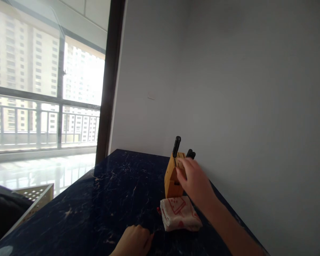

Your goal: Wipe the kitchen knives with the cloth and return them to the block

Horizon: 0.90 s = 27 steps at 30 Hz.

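Note:
A wooden knife block (pixel 170 181) stands on the dark blue marbled table, with a black-handled knife (pixel 176 145) upright at its left and more black handles (pixel 190 154) at its right. My right hand (pixel 189 174) is at the front of the block, slightly blurred, fingers apart, with nothing visible between them. Just in front of the block lies a folded white cloth (pixel 180 215) with red patterns. My left hand (pixel 136 240) rests near the table's front edge, left of the cloth, its fingers curled in; what they may hold is hidden.
The marbled table (pixel 117 192) reaches back to a grey wall (pixel 242 89), which also runs along its right side. At the lower left are a dark object (pixel 5 209) and a perforated pale frame (pixel 34 193). Large windows are at the left.

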### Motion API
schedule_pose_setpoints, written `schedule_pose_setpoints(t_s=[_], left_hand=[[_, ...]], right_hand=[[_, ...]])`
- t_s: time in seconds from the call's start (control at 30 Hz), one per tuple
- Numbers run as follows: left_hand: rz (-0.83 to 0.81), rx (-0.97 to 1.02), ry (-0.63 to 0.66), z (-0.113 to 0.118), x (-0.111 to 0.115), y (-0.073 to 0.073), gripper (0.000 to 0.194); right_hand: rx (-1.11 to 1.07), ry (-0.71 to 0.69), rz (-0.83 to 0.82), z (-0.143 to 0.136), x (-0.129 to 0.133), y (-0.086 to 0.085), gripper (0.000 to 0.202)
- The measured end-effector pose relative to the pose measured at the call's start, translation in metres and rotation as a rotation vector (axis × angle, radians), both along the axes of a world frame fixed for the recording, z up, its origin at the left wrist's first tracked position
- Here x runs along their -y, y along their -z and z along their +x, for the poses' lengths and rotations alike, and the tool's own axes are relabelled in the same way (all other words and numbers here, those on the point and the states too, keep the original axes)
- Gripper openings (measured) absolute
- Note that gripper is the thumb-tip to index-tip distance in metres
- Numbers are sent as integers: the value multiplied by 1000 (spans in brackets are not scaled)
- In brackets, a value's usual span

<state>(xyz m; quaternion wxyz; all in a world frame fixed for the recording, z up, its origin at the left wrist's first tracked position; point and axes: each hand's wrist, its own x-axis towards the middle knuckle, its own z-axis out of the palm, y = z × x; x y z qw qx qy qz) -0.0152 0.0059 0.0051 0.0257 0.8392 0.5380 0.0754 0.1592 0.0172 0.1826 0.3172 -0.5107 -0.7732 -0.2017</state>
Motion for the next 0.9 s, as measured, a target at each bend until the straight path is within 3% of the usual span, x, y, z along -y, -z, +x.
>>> schedule_pose_setpoints(t_s=[0.1,0.2,0.23,0.33,0.47,0.6,0.7,0.8,0.9], left_hand=[[-6,-7,2,0,2,-3,53],[-22,-4,19,-1,2,-6,50],[-24,-4,26,-1,2,-7,49],[-30,-14,35,-1,1,-8,48],[-52,-24,29,0,0,-8,45],[-49,-28,-6,1,-2,-5,45],[-28,-20,-13,1,-4,-2,48],[-18,-2,13,-1,-4,-1,48],[-13,12,23,-2,-4,-2,47]], right_hand=[[115,219,155,-9,-31,-60,36],[91,361,-63,-11,-65,-92,46],[51,376,-221,-10,-75,-98,51],[17,345,-433,-6,-97,-103,44],[-18,328,-512,-3,-108,-100,27],[-77,352,-440,-4,-108,-96,19],[-128,382,-326,-5,-107,-104,20],[-170,404,-179,-6,-103,-127,23],[-186,404,-22,-10,-88,-163,27]])
